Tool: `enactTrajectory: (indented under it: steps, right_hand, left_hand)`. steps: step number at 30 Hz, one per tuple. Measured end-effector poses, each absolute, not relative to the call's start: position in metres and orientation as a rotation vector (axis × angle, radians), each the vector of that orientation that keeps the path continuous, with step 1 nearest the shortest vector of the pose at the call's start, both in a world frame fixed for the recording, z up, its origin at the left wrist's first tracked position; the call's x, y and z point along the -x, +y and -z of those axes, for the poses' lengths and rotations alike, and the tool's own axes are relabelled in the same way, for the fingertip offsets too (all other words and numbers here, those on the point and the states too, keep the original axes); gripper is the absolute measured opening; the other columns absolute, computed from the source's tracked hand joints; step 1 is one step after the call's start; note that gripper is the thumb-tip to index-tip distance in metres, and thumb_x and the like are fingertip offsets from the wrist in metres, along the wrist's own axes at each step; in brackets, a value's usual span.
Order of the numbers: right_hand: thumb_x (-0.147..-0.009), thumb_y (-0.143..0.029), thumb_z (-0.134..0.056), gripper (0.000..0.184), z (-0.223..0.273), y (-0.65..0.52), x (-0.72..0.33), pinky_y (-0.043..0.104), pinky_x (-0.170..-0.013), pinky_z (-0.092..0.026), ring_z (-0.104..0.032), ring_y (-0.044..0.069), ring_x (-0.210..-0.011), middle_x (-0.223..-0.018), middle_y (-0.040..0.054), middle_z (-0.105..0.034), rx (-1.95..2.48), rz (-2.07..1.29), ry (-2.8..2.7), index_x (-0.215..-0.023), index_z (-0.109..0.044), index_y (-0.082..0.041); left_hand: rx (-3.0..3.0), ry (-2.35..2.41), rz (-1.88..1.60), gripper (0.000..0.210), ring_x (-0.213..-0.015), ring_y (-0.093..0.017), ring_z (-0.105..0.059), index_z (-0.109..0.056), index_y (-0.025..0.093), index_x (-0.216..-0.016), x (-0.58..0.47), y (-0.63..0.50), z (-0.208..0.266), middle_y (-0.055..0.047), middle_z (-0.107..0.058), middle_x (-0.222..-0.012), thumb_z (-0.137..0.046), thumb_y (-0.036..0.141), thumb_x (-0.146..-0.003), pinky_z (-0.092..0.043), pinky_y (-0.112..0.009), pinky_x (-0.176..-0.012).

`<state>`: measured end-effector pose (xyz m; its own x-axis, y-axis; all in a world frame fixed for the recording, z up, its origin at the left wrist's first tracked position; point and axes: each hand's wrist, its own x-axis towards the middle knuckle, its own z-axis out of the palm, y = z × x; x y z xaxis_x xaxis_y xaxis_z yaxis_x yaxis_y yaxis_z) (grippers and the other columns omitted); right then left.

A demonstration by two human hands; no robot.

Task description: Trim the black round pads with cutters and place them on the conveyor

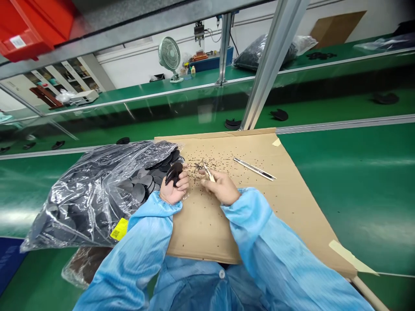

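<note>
The left hand (174,192) clasped curved black pieces (173,173). Just rightward, the right hand (223,187) pinched a slim pale-handled tool (209,175), tip forward-left.

Forearms (145,235) angle inward
Left hand (175,192) palm up, fingers (183,181) curled; right hand (223,188) near it, gripping.

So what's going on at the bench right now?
Someone in blue sleeves has black pieces in the left hand and a small pale-handled tool in the right hand; its exact kind is hard to tell. Both hands are over a cardboard sheet scattered with tiny dark bits. A slim stick-like tool lies on the sheet to the right, and a clear plastic bag of black discs sits to the left.
</note>
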<state>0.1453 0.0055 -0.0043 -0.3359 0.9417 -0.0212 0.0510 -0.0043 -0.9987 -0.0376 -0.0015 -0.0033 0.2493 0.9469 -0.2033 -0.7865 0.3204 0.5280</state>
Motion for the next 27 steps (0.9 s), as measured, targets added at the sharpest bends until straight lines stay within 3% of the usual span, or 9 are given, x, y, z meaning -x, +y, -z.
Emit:
enactTrajectory:
  steps: [3, 6, 9, 15, 20, 24, 27]
  right_hand:
    - [-0.075, -0.025, -0.058, 0.035, 0.001, 0.01, -0.148, 0.032, -0.064, -0.051, -0.061, 0.016, -0.063, -0.076, 0.0039, -0.065, 0.923, -1.859, -1.039, -0.108, -0.058, -0.015]
    - [-0.08, -0.022, -0.049, 0.028, -0.003, 0.012, -0.151, 0.041, -0.078, -0.054, -0.067, 0.021, -0.081, -0.09, 0.0104, -0.069, 0.804, -2.078, -0.8, -0.106, -0.057, -0.016]
    - [-0.086, -0.021, -0.041, 0.026, -0.006, 0.014, -0.154, 0.043, -0.083, -0.053, -0.068, 0.023, -0.087, -0.096, 0.0142, -0.07, 0.741, -2.238, -0.659, -0.104, -0.059, -0.014]
    - [-0.087, -0.019, -0.037, 0.028, -0.005, 0.017, -0.157, 0.033, -0.072, -0.055, -0.069, 0.02, -0.075, -0.084, 0.0127, -0.072, 0.689, -2.313, -0.567, -0.097, -0.062, -0.012]
    - [-0.076, -0.022, -0.056, 0.012, -0.002, 0.012, -0.157, 0.031, -0.06, -0.052, -0.063, 0.017, -0.059, -0.068, 0.0038, -0.067, 0.672, -2.192, -0.697, -0.086, -0.06, -0.017]
    - [-0.062, -0.024, -0.071, 0.025, 0.001, 0.013, -0.149, 0.026, -0.054, -0.045, -0.055, 0.013, -0.052, -0.059, -0.0043, -0.056, 0.807, -1.821, -0.933, -0.081, -0.055, -0.02]
    - [-0.063, -0.026, -0.069, 0.023, 0.0, 0.023, -0.133, 0.026, -0.056, -0.042, -0.05, 0.012, -0.054, -0.062, -0.0051, -0.054, 1.056, -1.456, -1.187, -0.081, -0.055, -0.021]
  left_hand:
    - [-0.283, 0.475, -1.231, 0.027, -0.042, -0.003, -0.023, -0.057, 0.017, -0.11, 0.04, -0.003, 0.005, 0.003, -0.034, -0.066, -0.04, 0.011, -0.089, -0.024, -0.014, -0.038]
    - [-0.235, 0.448, -1.228, 0.027, -0.039, -0.002, -0.021, -0.056, 0.017, -0.107, 0.04, -0.004, 0.004, 0.004, -0.031, -0.065, -0.036, 0.011, -0.091, -0.021, -0.012, -0.037]
    - [-0.215, 0.467, -1.228, 0.027, -0.038, -0.001, -0.019, -0.057, 0.017, -0.103, 0.04, -0.004, 0.002, 0.005, -0.029, -0.065, -0.032, 0.012, -0.093, -0.02, -0.012, -0.036]
    - [-0.211, 0.477, -1.184, 0.028, -0.035, 0.0, -0.017, -0.058, 0.016, -0.101, 0.04, -0.006, 0.0, 0.006, -0.028, -0.062, -0.032, 0.01, -0.093, -0.017, -0.012, -0.034]
    - [-0.264, 0.482, -1.26, 0.02, -0.036, -0.001, -0.021, -0.06, 0.017, -0.097, 0.045, -0.001, -0.002, 0.006, -0.034, -0.06, -0.04, 0.019, -0.094, -0.02, -0.014, -0.034]
    - [-0.249, 0.522, -1.67, 0.024, -0.044, -0.003, -0.039, -0.058, 0.015, -0.081, 0.055, 0.011, -0.007, 0.003, -0.046, -0.062, -0.056, 0.038, -0.088, -0.031, -0.015, -0.04]
    - [-0.196, 0.726, -1.904, 0.025, -0.062, -0.007, -0.055, -0.056, 0.019, -0.079, 0.06, 0.017, -0.007, 0.002, -0.058, -0.072, -0.07, 0.039, -0.077, -0.043, -0.018, -0.057]
